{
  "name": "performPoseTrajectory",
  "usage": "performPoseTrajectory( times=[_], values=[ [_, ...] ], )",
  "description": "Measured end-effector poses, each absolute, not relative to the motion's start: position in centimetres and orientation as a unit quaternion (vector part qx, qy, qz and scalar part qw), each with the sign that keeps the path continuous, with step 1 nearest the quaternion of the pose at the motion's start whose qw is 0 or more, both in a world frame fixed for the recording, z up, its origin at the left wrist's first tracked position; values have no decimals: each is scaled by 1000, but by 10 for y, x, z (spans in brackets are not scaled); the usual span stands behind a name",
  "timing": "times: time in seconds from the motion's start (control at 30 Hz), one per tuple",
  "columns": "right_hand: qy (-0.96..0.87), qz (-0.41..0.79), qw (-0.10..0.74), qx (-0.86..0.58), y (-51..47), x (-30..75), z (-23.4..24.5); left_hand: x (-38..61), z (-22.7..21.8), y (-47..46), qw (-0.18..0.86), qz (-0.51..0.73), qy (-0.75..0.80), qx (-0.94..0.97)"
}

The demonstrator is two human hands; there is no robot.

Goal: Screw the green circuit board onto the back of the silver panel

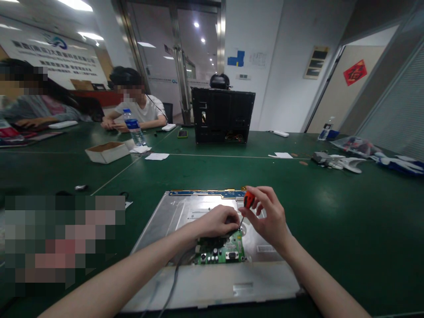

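Observation:
My right hand (270, 216) grips a screwdriver (248, 200) by its orange and black handle. The shaft slants down to the upper right corner of a green circuit board (236, 247). Close beside the tip, my left hand (221, 221) is closed with its fingers curled over the board's upper edge; what they pinch, if anything, is hidden. The board sits on a silvery metal display panel (159, 234) lying flat on the table. Along the panel's far edge runs a narrow blue circuit strip (198, 193). A grey cable (174, 282) trails from the board's left side toward me.
On the green table (347, 229) stand a black monitor housing (223, 115), a white open box (107, 152) and a water bottle (133, 128). Gloves (341, 162) and a plastic bag (356, 145) lie at right. Two people sit at the far left; a blurred-out patch covers the near left.

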State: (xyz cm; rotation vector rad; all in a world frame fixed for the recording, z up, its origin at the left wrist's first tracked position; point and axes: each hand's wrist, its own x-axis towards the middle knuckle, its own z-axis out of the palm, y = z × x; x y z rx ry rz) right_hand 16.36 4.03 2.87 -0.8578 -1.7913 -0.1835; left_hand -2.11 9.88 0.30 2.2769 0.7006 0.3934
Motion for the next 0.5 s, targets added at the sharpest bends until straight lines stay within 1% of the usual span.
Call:
performPoseTrajectory(
  times=[0.13,0.3,0.5],
  values=[
    [-767,-75,530,-354,38,161,30,-21,3,99,355,151,279,880],
    [-767,-56,540,-342,39,161,29,-21,4,99,362,147,277,878],
    [-764,-63,540,-348,42,163,27,-21,4,99,371,147,274,875]
  ],
)
